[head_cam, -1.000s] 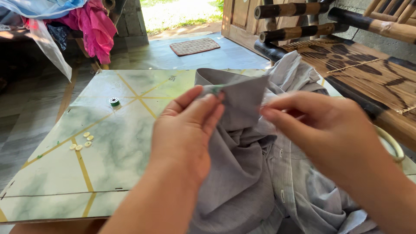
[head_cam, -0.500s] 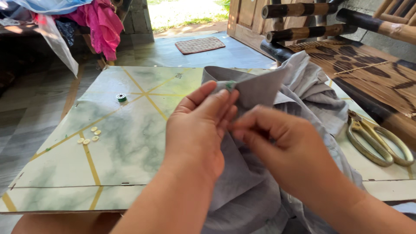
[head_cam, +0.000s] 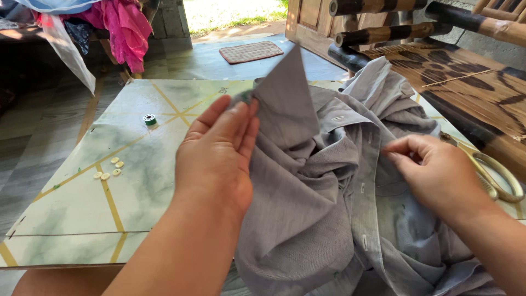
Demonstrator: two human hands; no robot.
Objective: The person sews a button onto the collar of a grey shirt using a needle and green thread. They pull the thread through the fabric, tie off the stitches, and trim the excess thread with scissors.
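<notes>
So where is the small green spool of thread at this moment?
In the head view the green spool stands on the marbled board, on its far left part, beyond the loose white buttons and left of the left hand.

Left hand (head_cam: 216, 156) raised (right hand (head_cam: 438, 172) low)

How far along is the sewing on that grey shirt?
Done: cannot tell. In hand: left hand holds a corner of the grey shirt upright; right hand rests on the fabric by its buttonhole strip. Left: five loose buttons, the green thread spool and scissors lie on the board, untouched.
</notes>
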